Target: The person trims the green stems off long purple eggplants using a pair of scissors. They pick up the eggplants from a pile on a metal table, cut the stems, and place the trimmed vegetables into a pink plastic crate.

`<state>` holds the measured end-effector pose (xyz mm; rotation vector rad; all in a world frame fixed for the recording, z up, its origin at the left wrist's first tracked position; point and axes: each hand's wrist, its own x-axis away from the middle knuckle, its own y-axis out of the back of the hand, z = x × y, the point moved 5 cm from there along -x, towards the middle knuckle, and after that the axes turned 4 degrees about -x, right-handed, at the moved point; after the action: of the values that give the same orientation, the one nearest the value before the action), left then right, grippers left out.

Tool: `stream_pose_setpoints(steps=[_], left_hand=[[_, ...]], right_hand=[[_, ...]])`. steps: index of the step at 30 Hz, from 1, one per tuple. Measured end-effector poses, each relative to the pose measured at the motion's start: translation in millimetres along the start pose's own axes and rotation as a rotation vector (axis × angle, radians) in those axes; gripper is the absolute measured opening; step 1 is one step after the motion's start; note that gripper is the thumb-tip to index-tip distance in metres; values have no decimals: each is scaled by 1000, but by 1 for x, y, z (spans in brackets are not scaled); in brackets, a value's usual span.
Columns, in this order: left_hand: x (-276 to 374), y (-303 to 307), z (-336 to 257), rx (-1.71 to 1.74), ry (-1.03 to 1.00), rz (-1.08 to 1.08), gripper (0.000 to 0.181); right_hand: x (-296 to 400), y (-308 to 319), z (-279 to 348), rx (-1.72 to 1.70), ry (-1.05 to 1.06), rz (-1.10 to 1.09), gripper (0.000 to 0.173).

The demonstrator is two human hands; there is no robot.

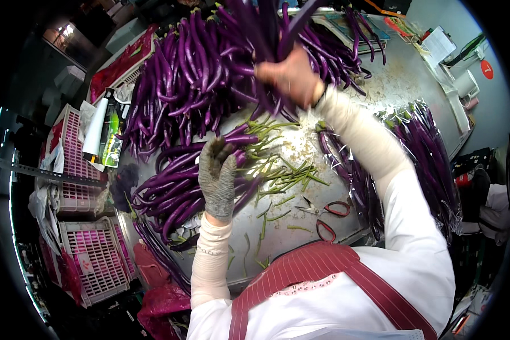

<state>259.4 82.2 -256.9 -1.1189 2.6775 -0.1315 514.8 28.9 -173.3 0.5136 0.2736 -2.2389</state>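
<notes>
My right hand (295, 76), bare and blurred, is closed around several long purple eggplants (265, 34) above the far part of the metal table (391, 78). My left hand (219, 182), in a grey knit glove with a soiled palm, is over a nearer bunch of eggplants (178, 178). Its fingers are a little apart, with nothing seen in its grasp. The bunch's green stems point right. Cut green stems (297, 176) are scattered beside it. Red-handled scissors (327, 209) lie with blades apart near the table's front edge.
A large heap of eggplants (187, 63) covers the far left. Eggplants in clear plastic wrap (425, 157) lie right, under and beyond my right arm. Plastic crates (95, 259) stand left of the table. A mug (466, 84) and papers (438, 44) are along the right edge.
</notes>
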Motion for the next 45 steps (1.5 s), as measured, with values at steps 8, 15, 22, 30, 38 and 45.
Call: stream_pose_setpoints(steps=[8, 15, 22, 30, 38, 45], left_hand=[[81, 43, 70, -184, 236, -202, 39], [134, 78, 84, -297, 265, -290, 35], [146, 92, 95, -287, 228, -365, 32], [142, 107, 104, -324, 251, -373, 21], [157, 122, 105, -1359, 62, -105, 44], [161, 135, 124, -1785, 211, 48, 47]], right_hand=[[-136, 56, -73, 792, -198, -88, 50], [-144, 40, -154, 1273, -544, 444, 60], [-97, 18, -59, 1293, 22, 209, 54], [88, 9, -49, 583, -6, 296, 32], [305, 39, -95, 400, -689, 208, 34], [385, 78, -69, 822, -681, 213, 39]])
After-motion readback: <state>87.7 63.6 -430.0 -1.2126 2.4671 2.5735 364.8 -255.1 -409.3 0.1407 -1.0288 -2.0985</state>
